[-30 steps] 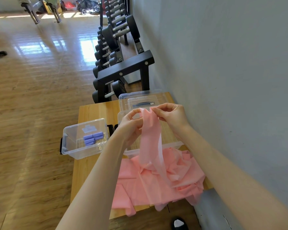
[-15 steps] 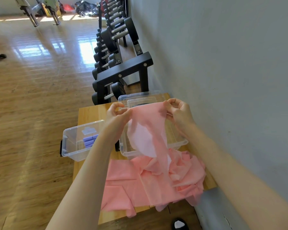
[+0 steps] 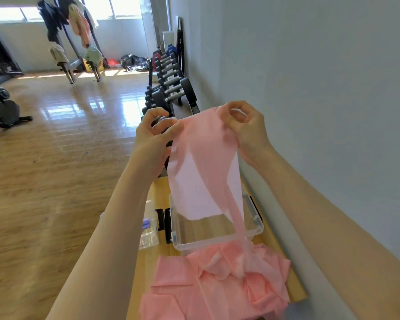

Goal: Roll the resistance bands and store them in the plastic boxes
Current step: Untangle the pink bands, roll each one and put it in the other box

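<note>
A pink resistance band (image 3: 206, 162) hangs spread out in the air above the wooden table (image 3: 158, 190). My left hand (image 3: 151, 137) pinches its top left corner and my right hand (image 3: 247, 130) pinches its top right corner. The band trails down into a heap of pink bands (image 3: 217, 285) on the near end of the table. Under the raised band stands a clear plastic box (image 3: 217, 241), open. A second clear box (image 3: 149, 227) holding purple rolled bands (image 3: 146, 223) sits to its left, mostly hidden behind my left forearm.
A black dumbbell rack (image 3: 171, 88) lines the grey wall beyond the table. The wall runs close along the table's right side. Wooden gym floor spreads to the left, with exercise machines (image 3: 2, 109) and hung clothes (image 3: 79, 26) at the far end.
Both hands have lifted the pink band higher and spread its top edge wider. The camera has tilted up, so more of the room shows.
</note>
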